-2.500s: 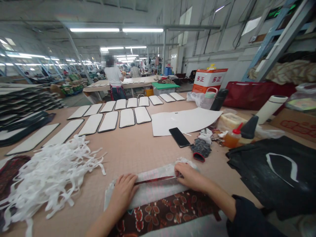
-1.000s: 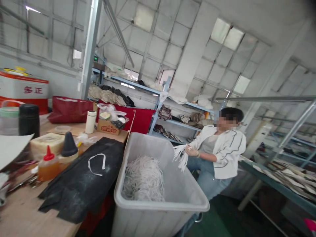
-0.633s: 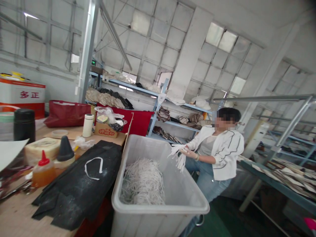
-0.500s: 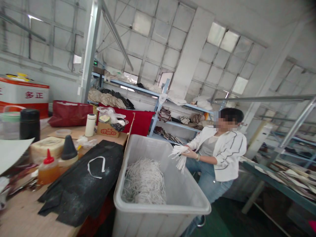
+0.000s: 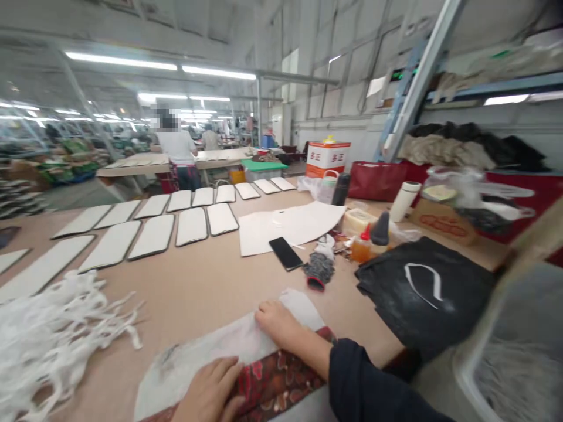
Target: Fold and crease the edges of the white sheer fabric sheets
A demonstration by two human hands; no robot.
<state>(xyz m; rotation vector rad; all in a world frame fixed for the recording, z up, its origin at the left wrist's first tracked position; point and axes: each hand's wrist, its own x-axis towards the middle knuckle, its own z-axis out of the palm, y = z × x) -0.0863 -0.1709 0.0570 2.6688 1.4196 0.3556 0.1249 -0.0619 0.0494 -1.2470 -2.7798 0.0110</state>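
Observation:
At the near edge of the table lies a piece of dark red and brown patterned material (image 5: pixel 281 381) with a whitish sheet (image 5: pixel 180 363) along its far side. My left hand (image 5: pixel 211 390) rests on both, its fingers apart and nothing held. Farther right, my right hand (image 5: pixel 279 322) lies on the whitish sheet, palm down with its fingers close together; the sleeve is dark. A pile of white strips (image 5: pixel 57 346) is left of my left hand. Beyond my right hand lie a grey knitted glove (image 5: pixel 320 266) and a black phone (image 5: pixel 285 253).
Rows of white, dark-edged panels (image 5: pixel 152 235) cover the table's far left. A white sheet (image 5: pixel 290 225), an orange glue bottle (image 5: pixel 361 247) and a flask (image 5: pixel 403 201) stand or lie beyond. Black material (image 5: pixel 426 287) is at right, beside a grey bin (image 5: pixel 470 375). A person (image 5: pixel 176 146) stands farther off.
The view has swung left from the bin and the co-worker holding white strips to the table. Both my hands now show, resting on the sheet and patterned material.

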